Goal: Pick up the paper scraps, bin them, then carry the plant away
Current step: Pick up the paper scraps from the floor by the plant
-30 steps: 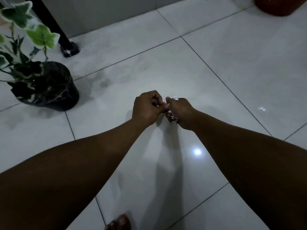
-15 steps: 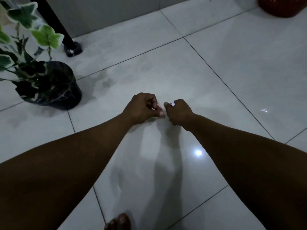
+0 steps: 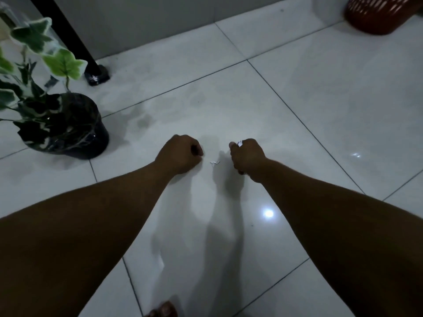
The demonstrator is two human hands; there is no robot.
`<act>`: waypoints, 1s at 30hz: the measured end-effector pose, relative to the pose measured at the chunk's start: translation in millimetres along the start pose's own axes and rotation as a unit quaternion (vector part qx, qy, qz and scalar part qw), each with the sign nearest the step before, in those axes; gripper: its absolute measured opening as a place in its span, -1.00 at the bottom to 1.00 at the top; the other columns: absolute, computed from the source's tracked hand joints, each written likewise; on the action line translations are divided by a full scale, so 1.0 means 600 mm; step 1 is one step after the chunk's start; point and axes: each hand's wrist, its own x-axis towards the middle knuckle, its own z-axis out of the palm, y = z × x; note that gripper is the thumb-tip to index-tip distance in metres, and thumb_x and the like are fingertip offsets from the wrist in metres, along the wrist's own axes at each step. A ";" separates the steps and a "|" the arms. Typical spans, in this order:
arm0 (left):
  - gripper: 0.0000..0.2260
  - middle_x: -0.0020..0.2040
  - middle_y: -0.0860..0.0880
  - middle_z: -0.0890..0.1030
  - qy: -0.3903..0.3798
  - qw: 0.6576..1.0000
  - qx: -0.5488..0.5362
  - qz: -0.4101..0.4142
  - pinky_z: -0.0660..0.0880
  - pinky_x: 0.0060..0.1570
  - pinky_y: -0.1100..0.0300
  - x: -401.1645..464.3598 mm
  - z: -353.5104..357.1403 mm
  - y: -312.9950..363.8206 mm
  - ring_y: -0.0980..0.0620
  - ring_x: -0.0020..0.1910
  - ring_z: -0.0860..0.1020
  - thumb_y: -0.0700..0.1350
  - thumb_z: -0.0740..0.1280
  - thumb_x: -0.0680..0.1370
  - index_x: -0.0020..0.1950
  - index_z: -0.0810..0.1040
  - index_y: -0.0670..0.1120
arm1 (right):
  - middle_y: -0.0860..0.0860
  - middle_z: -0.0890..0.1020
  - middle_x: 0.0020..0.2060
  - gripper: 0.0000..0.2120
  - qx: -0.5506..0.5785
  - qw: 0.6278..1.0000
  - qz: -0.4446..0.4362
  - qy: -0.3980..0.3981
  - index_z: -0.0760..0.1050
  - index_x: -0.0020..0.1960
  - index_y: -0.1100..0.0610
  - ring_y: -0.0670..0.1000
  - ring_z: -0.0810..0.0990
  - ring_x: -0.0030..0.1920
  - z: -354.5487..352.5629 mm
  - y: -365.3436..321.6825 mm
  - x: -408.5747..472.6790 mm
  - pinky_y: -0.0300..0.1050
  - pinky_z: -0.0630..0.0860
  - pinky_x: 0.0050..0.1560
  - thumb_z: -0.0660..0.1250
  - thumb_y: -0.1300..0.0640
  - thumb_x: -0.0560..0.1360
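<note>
Paper scraps peek white from the closed right hand (image 3: 246, 156), while one scrap (image 3: 214, 163) lies on the floor tile (image 3: 297, 124) between it and the curled left hand (image 3: 180, 154), whose contents are hidden, easily overlooked in dimness.

hands (image 3: 180, 154): 2 | plant (image 3: 61, 124): 1 | basket (image 3: 377, 14): 1 | paper scraps (image 3: 214, 163): maybe 2

The floor (image 3: 320, 115) is laid with large, glossy pale tiles divided by thin dark grout lines. A small bright light reflection (image 3: 268, 213) is seen on the tiles, with a fainter glint (image 3: 356, 154) beyond it to the right. Far beyond the reflection, a plain grey wall (image 3: 146, 21) meets the floor. A slanted black furniture leg (image 3: 66, 35) with a square foot (image 3: 97, 75) is set before the wall, to the left. The room is dimly lit.
</note>
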 end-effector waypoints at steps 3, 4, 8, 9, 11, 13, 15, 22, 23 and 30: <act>-0.80 -0.03 0.03 0.71 -0.024 0.998 0.023 0.046 0.46 -0.07 0.26 -0.007 0.032 0.011 0.05 -0.04 0.64 0.01 0.48 0.44 0.05 0.71 0.03 | 0.10 0.46 -0.37 -0.66 -0.046 0.999 -0.004 0.001 0.33 -0.34 0.12 0.15 0.52 -0.20 0.007 0.003 0.003 -0.05 0.44 -0.13 0.19 0.10 0.61; -0.78 0.00 0.03 0.70 -0.016 0.998 0.041 0.055 0.46 -0.06 0.24 -0.007 0.040 0.015 0.03 0.01 0.63 0.04 0.47 0.46 0.08 0.71 0.04 | 0.11 0.48 -0.33 -0.65 -0.051 0.999 -0.009 -0.001 0.33 -0.33 0.13 0.14 0.52 -0.17 0.005 -0.001 0.001 -0.06 0.47 -0.09 0.16 0.11 0.62; -0.80 -0.01 -0.03 0.69 0.015 0.992 0.101 0.071 0.47 -0.08 0.16 -0.004 0.051 0.023 -0.09 0.02 0.62 0.08 0.41 0.51 0.05 0.71 0.05 | 0.19 0.52 -0.14 -0.73 -0.062 0.998 -0.017 -0.011 0.41 -0.15 0.20 0.14 0.51 -0.13 0.009 0.003 0.004 0.07 0.56 0.07 0.13 0.06 0.62; -0.80 -0.02 -0.04 0.68 0.019 0.991 0.108 0.075 0.47 -0.09 0.15 -0.006 0.051 0.025 -0.11 0.01 0.62 0.09 0.39 0.52 0.04 0.71 0.04 | 0.19 0.53 -0.15 -0.72 -0.069 0.997 -0.022 -0.007 0.40 -0.18 0.19 0.14 0.51 -0.14 0.012 0.005 0.008 0.08 0.57 0.07 0.13 0.06 0.62; -0.80 -0.03 -0.05 0.67 0.030 0.992 0.099 0.077 0.47 -0.10 0.15 -0.010 0.056 0.027 -0.11 -0.02 0.62 0.08 0.36 0.54 0.03 0.71 0.02 | 0.15 0.52 -0.25 -0.67 -0.074 0.997 -0.025 -0.004 0.35 -0.30 0.14 0.15 0.52 -0.15 0.015 0.002 0.008 0.03 0.55 0.04 0.14 0.09 0.63; -0.81 -0.10 -0.02 0.68 0.047 0.997 0.024 0.056 0.46 -0.13 0.20 -0.014 0.063 0.028 -0.04 -0.09 0.62 0.05 0.38 0.53 -0.03 0.72 -0.01 | 0.09 0.48 -0.37 -0.64 -0.048 0.999 -0.019 0.008 0.32 -0.33 0.13 0.16 0.53 -0.18 0.017 0.002 0.013 -0.01 0.50 -0.06 0.16 0.08 0.63; -0.85 -0.17 0.02 0.70 0.070 0.993 -0.086 0.031 0.42 -0.14 0.27 -0.015 0.066 0.035 0.11 -0.20 0.58 0.03 0.43 0.50 -0.08 0.73 -0.02 | 0.08 0.47 -0.40 -0.65 -0.031 0.999 -0.011 0.016 0.33 -0.32 0.13 0.18 0.55 -0.22 0.017 0.000 0.013 -0.04 0.45 -0.15 0.18 0.05 0.62; -0.91 -0.18 0.11 0.69 0.088 0.981 -0.167 0.033 0.54 -0.04 0.21 -0.011 0.057 0.051 0.20 -0.23 0.55 -0.01 0.47 0.47 -0.06 0.73 0.04 | 0.13 0.49 -0.44 -0.69 -0.023 1.000 -0.006 -0.007 0.40 -0.31 0.17 0.15 0.49 -0.47 0.017 -0.009 0.004 -0.18 0.34 -0.45 0.17 0.09 0.57; -0.90 -0.16 0.09 0.70 0.087 0.982 -0.166 0.034 0.55 -0.04 0.18 -0.011 0.056 0.051 0.17 -0.22 0.56 -0.02 0.46 0.47 -0.05 0.74 0.04 | 0.13 0.49 -0.43 -0.68 -0.034 0.999 -0.014 -0.004 0.39 -0.32 0.17 0.15 0.49 -0.46 0.018 -0.009 0.006 -0.17 0.36 -0.44 0.16 0.09 0.58; -0.90 -0.16 0.06 0.71 0.090 0.981 -0.163 0.046 0.56 -0.10 0.14 -0.009 0.047 0.052 0.20 -0.33 0.51 -0.04 0.50 0.41 -0.10 0.75 0.05 | 0.16 0.50 -0.38 -0.63 -0.055 0.997 -0.060 -0.004 0.34 -0.40 0.15 0.17 0.51 -0.29 0.017 -0.016 -0.003 -0.02 0.44 -0.21 0.16 0.11 0.58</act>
